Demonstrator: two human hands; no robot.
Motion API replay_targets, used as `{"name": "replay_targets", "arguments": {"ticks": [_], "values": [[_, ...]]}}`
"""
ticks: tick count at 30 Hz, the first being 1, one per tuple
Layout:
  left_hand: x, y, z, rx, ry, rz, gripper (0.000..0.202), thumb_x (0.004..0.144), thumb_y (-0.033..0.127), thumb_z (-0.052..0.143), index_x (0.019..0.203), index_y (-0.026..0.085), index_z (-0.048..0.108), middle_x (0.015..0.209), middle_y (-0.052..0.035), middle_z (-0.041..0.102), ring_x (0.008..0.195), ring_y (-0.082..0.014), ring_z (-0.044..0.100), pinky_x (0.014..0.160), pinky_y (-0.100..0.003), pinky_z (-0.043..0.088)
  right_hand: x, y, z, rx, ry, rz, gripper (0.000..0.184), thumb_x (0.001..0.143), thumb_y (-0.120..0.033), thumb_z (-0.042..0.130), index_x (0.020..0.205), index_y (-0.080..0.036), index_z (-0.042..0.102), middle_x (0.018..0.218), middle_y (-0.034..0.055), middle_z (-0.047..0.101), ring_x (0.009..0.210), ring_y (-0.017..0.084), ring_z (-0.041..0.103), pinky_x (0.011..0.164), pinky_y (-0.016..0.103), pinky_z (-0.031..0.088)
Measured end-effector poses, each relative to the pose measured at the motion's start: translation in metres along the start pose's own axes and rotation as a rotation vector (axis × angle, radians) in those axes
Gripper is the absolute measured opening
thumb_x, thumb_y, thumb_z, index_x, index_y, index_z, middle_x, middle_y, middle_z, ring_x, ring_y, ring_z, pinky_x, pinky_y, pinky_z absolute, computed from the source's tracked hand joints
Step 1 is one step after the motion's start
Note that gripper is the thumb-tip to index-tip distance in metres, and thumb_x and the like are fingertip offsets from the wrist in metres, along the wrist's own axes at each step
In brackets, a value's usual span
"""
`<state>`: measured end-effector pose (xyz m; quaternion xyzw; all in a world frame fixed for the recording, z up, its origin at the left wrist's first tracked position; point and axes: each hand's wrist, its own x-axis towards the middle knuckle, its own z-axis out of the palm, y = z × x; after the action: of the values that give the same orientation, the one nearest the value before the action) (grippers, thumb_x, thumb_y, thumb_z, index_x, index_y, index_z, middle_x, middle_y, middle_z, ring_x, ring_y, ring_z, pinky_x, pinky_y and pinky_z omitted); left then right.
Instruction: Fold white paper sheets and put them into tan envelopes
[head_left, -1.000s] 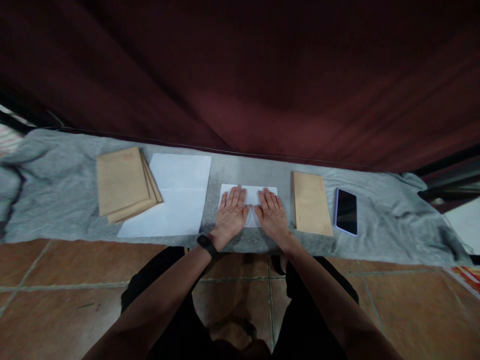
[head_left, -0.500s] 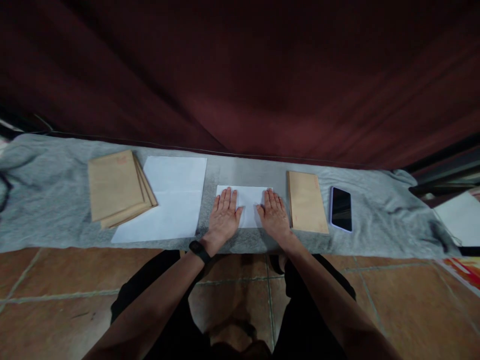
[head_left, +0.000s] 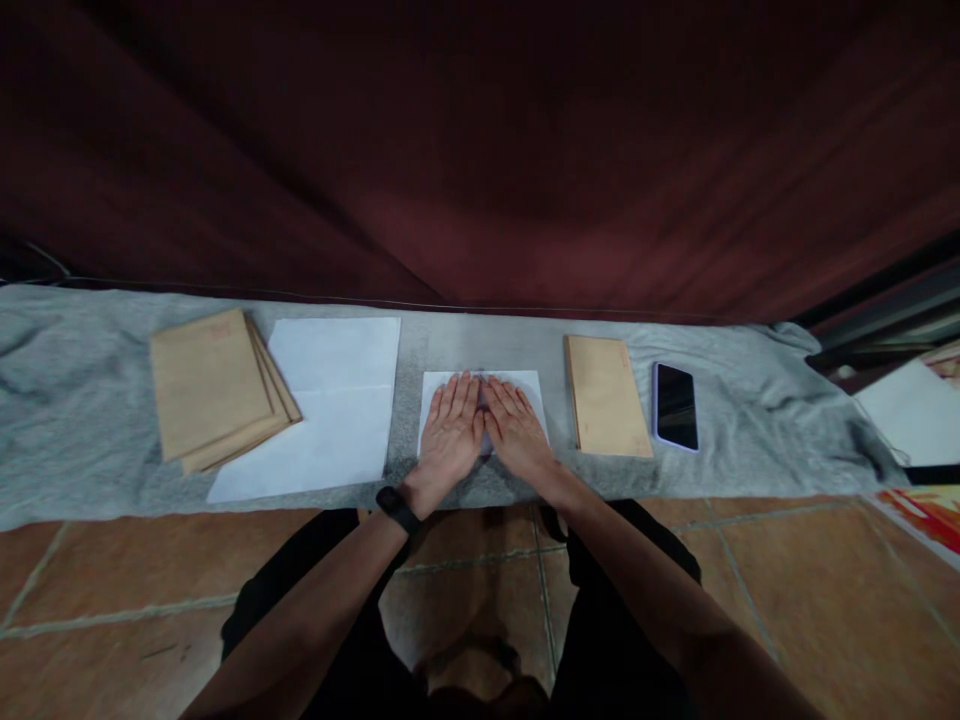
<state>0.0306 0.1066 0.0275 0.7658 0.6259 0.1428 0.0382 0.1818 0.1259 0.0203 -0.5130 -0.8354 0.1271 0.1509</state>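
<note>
A folded white paper (head_left: 525, 392) lies on the grey cloth (head_left: 90, 400) in front of me. Both palms press flat on it, side by side. My left hand (head_left: 448, 436), with a black band at its wrist, has its fingers stretched out on the left part of the sheet. Fingers flat as well, my right hand (head_left: 512, 428) touches the left one at the middle of the paper. Neither hand grips anything.
Left of the folded paper lie flat white sheets (head_left: 322, 405) and a fanned stack of brown envelopes (head_left: 210, 385). To the right lie one brown envelope (head_left: 606, 394) and a dark phone (head_left: 675, 405). A dark red curtain (head_left: 480, 150) hangs behind. Tiled floor lies below.
My hands, spread apart toward the paper's ends half a second ago, have slid back together at its middle. The camera view has shifted slightly, so everything sits a bit further left.
</note>
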Motion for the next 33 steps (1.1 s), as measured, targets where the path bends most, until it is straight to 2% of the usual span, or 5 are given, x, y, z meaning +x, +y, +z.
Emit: {"name": "replay_targets", "arguments": {"ticks": [4,16,22,28,33], "values": [[0.007,0.0,0.002,-0.006,-0.025,0.02,0.06,0.102,0.025,0.026,0.159,0.009,0.032,0.166,-0.0113,0.033,0.158,-0.027,0.019,0.129,-0.051,0.018,0.006,-0.001,0.004,-0.006,-0.014,0.01,0.055,0.106,-0.026,0.028,0.157,-0.01,0.039,0.165,0.0102,0.036,0.154,0.02,0.03,0.129,0.042,0.022],[0.011,-0.005,0.009,0.065,-0.085,0.011,0.058,0.103,0.027,0.026,0.158,0.013,0.036,0.167,-0.0103,0.031,0.157,-0.027,0.02,0.129,-0.052,0.015,0.006,0.007,0.011,-0.122,0.01,0.019,0.052,0.107,-0.028,0.031,0.157,-0.015,0.041,0.166,0.0087,0.032,0.154,0.024,0.031,0.129,0.047,0.021],[0.01,-0.006,0.013,0.065,-0.057,-0.01,0.059,0.105,0.04,0.028,0.16,0.018,0.033,0.167,-0.011,0.031,0.157,-0.0277,0.021,0.128,-0.055,0.015,0.006,0.017,0.008,-0.134,0.045,0.053,0.053,0.107,-0.031,0.033,0.158,-0.017,0.038,0.166,0.0089,0.032,0.154,0.025,0.032,0.127,0.048,0.023],[0.006,-0.009,0.011,0.069,-0.088,0.046,0.059,0.104,0.05,0.033,0.158,0.025,0.037,0.169,-0.0079,0.027,0.158,-0.0313,0.016,0.127,-0.06,0.013,0.005,0.023,0.006,-0.144,0.061,0.056,0.053,0.108,-0.031,0.033,0.158,-0.018,0.038,0.165,0.0081,0.034,0.153,0.023,0.033,0.126,0.047,0.025],[-0.003,-0.012,0.008,0.045,-0.084,0.12,0.055,0.106,0.046,0.031,0.157,0.027,0.038,0.167,-0.0026,0.033,0.158,-0.0315,0.017,0.127,-0.063,0.007,0.005,0.026,0.005,-0.154,0.077,0.062,0.052,0.108,-0.032,0.034,0.157,-0.018,0.04,0.165,0.0085,0.034,0.153,0.023,0.034,0.126,0.045,0.025]]}}
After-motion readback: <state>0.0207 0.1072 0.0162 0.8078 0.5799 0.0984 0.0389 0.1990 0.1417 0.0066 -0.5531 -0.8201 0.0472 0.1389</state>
